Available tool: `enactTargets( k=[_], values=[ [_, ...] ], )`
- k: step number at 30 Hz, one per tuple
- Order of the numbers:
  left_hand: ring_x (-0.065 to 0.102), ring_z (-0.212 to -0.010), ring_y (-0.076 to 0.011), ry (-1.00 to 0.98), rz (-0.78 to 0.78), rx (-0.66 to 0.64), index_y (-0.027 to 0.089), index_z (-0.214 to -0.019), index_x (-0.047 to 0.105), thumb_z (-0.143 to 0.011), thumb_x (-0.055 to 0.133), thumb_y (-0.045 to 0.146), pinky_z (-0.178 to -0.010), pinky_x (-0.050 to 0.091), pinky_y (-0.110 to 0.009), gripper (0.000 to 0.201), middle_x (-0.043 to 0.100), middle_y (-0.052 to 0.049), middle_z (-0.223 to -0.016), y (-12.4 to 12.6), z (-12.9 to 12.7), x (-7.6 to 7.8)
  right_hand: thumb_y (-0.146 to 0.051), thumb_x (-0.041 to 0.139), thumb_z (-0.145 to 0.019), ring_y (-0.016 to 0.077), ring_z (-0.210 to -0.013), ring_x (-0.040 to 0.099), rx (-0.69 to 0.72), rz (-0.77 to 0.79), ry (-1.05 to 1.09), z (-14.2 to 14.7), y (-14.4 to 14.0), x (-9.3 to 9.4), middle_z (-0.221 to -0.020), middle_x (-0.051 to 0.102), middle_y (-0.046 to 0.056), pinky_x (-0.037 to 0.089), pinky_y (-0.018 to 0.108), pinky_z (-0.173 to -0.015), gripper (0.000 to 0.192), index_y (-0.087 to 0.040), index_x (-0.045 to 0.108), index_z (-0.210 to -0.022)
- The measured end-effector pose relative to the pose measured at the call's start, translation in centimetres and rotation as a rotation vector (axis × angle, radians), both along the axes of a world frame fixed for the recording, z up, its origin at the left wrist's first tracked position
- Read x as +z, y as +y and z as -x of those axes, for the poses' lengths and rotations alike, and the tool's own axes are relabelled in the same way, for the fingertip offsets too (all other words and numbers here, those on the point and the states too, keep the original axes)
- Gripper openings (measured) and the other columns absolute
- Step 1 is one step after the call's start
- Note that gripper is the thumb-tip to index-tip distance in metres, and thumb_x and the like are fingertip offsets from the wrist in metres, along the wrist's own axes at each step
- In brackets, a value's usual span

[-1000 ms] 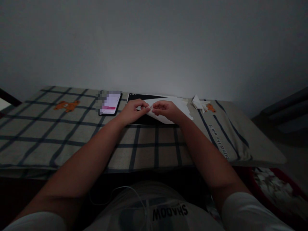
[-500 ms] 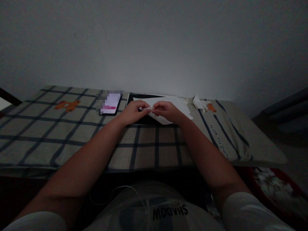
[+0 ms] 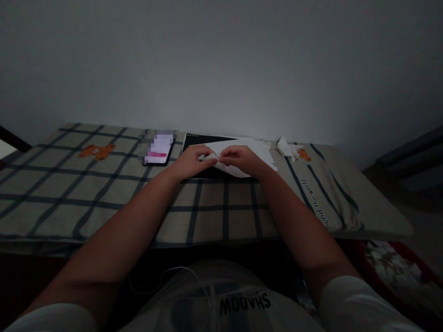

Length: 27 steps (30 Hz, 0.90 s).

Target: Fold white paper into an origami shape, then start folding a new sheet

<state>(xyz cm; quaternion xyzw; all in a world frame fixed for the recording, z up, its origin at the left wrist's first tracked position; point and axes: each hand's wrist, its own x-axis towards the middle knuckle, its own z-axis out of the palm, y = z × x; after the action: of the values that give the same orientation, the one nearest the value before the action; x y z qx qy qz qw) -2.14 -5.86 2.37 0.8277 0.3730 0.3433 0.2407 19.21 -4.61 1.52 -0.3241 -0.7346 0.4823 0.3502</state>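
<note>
Between my two hands is a piece of white paper (image 3: 236, 171), partly covered by the fingers. My left hand (image 3: 194, 160) pinches it from the left with thumb and forefinger. From the right, my right hand (image 3: 240, 159) pinches the same paper, its fingertips almost meeting those of the left. Beneath both hands lies a flat black board (image 3: 204, 138) with a pale edge. More white sheets (image 3: 258, 148) rest on the board, behind and to the right of my right hand.
A phone (image 3: 159, 150) with a lit screen lies left of the board. Folded paper pieces (image 3: 284, 146) sit to the right. A checked cloth (image 3: 114, 184) covers the table, which meets a wall. A red basket (image 3: 367, 272) of crumpled paper stands below right.
My right fingertips have shifted slightly at the pinched spot, and the paper there sits a little differently. Both arms stay almost where they were.
</note>
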Motion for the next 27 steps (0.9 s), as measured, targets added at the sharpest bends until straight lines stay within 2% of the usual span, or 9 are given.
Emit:
enactTargets(
  k=[6, 12, 18, 22, 27],
  values=[
    [0.061, -0.080, -0.0184, 0.007, -0.009, -0.003, 0.018, -0.076, 0.068, -0.080, 0.060, 0.048, -0.078, 0.046, -0.032, 0.032, 0.069, -0.003, -0.081, -0.08, -0.08, 0.02, -0.042, 0.076, -0.070, 0.0134, -0.072, 0.056, 0.007, 0.020, 0.016, 0.09, -0.11, -0.11, -0.074, 0.063, 0.000, 0.044, 0.029, -0.070, 0.030, -0.017, 0.065, -0.082],
    [0.063, -0.081, -0.0182, -0.019, -0.038, -0.007, 0.017, -0.079, 0.069, -0.082, 0.059, 0.045, -0.078, 0.046, -0.032, 0.030, 0.069, -0.003, -0.082, 0.19, 0.04, -0.34, -0.043, 0.073, -0.075, 0.0132, -0.072, 0.055, 0.042, -0.060, 0.009, 0.10, -0.17, -0.18, -0.075, 0.062, -0.001, 0.043, 0.028, -0.069, 0.029, -0.017, 0.064, -0.082],
    [0.062, -0.078, -0.0172, -0.015, -0.024, 0.028, 0.018, -0.076, 0.068, -0.079, 0.061, 0.043, -0.079, 0.047, -0.032, 0.027, 0.069, -0.002, -0.081, 0.01, 0.02, -0.07, -0.039, 0.075, -0.071, 0.0127, -0.071, 0.057, 0.023, 0.022, 0.009, -0.05, 0.01, -0.27, -0.079, 0.067, 0.001, 0.045, 0.028, -0.070, 0.028, -0.017, 0.067, -0.087],
    [0.062, -0.079, -0.0177, -0.001, 0.003, 0.007, 0.017, -0.076, 0.068, -0.078, 0.061, 0.043, -0.078, 0.047, -0.031, 0.026, 0.069, -0.003, -0.081, -0.21, -0.01, 0.17, -0.039, 0.074, -0.072, 0.0138, -0.073, 0.058, 0.005, 0.006, -0.057, -0.24, 0.03, -0.16, -0.077, 0.068, 0.001, 0.045, 0.029, -0.071, 0.024, -0.017, 0.069, -0.081],
    [0.063, -0.079, -0.0193, 0.016, -0.006, -0.016, 0.016, -0.076, 0.070, -0.080, 0.061, 0.042, -0.076, 0.047, -0.031, 0.028, 0.069, -0.004, -0.079, -0.17, 0.02, 0.09, -0.039, 0.074, -0.073, 0.0140, -0.074, 0.058, 0.009, 0.003, -0.043, -0.26, -0.05, -0.07, -0.078, 0.067, 0.001, 0.045, 0.029, -0.072, 0.024, -0.017, 0.069, -0.081]
  ],
)
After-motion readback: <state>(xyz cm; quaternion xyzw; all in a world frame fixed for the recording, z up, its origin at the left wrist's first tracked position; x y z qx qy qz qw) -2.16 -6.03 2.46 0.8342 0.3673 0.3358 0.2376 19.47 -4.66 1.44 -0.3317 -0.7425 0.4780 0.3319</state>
